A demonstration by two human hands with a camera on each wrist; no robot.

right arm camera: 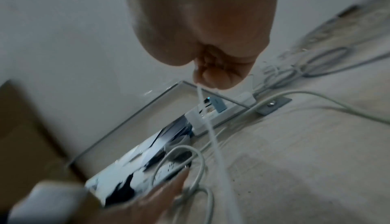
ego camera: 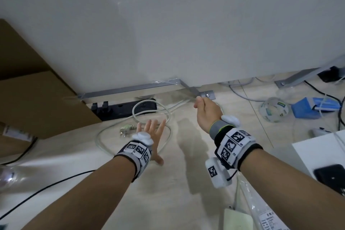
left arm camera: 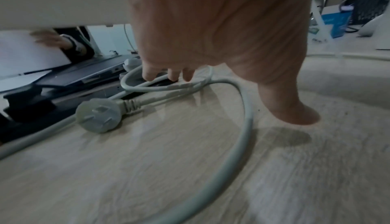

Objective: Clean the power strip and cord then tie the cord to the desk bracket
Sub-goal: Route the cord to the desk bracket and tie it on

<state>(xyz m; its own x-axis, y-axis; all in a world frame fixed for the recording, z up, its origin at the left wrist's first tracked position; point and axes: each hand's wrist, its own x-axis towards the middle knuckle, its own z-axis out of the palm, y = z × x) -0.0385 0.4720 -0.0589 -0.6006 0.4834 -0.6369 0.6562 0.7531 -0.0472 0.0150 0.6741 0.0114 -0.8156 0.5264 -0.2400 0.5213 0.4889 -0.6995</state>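
Note:
Under the white desk panel, a grey metal bracket [ego camera: 187,87] is bolted to the floor by a foot plate [right arm camera: 272,106]. My right hand [ego camera: 201,102] grips the white cord [right arm camera: 215,141] just in front of that plate, fingers curled round it. The cord loops over the pale floor [ego camera: 169,136], and its grey plug [left arm camera: 99,116] lies loose. My left hand [ego camera: 152,130] hovers over the loop with straight, spread fingers [left arm camera: 148,74], holding nothing. A white power strip [right arm camera: 219,112] lies behind the bracket. A black power strip [ego camera: 123,108] sits left of it.
A cardboard box [ego camera: 37,99] stands at the left. At the right lie a blue box [ego camera: 315,106], a clear tape roll [ego camera: 274,110] and grey cables [ego camera: 240,89]. A black cable [ego camera: 46,186] crosses the near floor. Another person's hand [left arm camera: 54,39] shows beyond the desk.

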